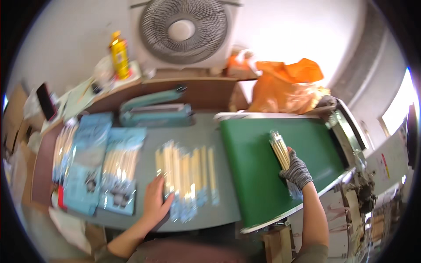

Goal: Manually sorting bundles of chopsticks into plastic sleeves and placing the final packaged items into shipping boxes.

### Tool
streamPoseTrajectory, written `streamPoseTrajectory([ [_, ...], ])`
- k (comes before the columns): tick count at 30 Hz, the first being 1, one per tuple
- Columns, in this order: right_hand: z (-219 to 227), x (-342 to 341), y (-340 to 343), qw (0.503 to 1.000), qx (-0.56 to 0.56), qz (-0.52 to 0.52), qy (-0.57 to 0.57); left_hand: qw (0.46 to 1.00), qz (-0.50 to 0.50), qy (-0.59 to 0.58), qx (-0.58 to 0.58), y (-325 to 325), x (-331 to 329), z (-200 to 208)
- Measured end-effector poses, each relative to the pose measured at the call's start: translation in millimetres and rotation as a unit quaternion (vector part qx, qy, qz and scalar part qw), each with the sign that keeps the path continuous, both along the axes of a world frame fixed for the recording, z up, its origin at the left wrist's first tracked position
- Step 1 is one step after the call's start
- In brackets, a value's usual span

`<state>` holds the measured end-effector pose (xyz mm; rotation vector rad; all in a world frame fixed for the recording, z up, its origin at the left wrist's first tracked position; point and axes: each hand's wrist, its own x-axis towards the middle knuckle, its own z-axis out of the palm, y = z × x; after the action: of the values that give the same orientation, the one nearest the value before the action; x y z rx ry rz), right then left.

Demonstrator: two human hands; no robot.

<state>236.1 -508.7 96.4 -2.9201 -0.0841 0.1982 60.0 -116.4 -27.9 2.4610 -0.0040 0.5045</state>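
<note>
My right hand (298, 170), in a grey striped fingerless glove, is closed round a bundle of wrapped chopsticks (280, 151) above the green conveyor belt (245, 175). The bundle's pale ends point away from me, and its clear wrapping hangs below the hand. On the grey table, more wrapped chopsticks (188, 175) lie loosely side by side in clear sleeves with blue lower ends. At their left edge rests my bare left hand (155, 201), fingers stretched forward and thumb apart. Whether its fingertips press on the nearest sleeve, I cannot tell.
Blue printed packs of chopsticks (118, 168) lie at the left. Behind stands a teal bag sealer (155, 114). An orange plastic bag (285, 85) sits behind the belt, a large fan (184, 30) at the back, and a yellow bottle (119, 55) on the left ledge.
</note>
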Motion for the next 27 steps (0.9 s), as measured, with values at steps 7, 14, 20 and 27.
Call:
streamPoseTrajectory([
  [7, -44, -46, 188, 0.976, 0.18, 0.087, 0.085, 0.88, 0.052, 0.078, -0.466, 24, 47, -15],
  [14, -138, -1, 212, 0.965, 0.186, -0.144, -0.119, 0.79, 0.045, 0.159, -0.591, 41, 61, 28],
  [20, -137, -7, 219, 0.977, 0.157, -0.08, -0.12, 0.803, 0.102, 0.167, -0.563, 58, 62, 12],
  [27, -128, -69, 305, 0.677, 0.685, -0.054, 0.262, 0.855, 0.086, 0.06, -0.508, 10, 60, -4],
])
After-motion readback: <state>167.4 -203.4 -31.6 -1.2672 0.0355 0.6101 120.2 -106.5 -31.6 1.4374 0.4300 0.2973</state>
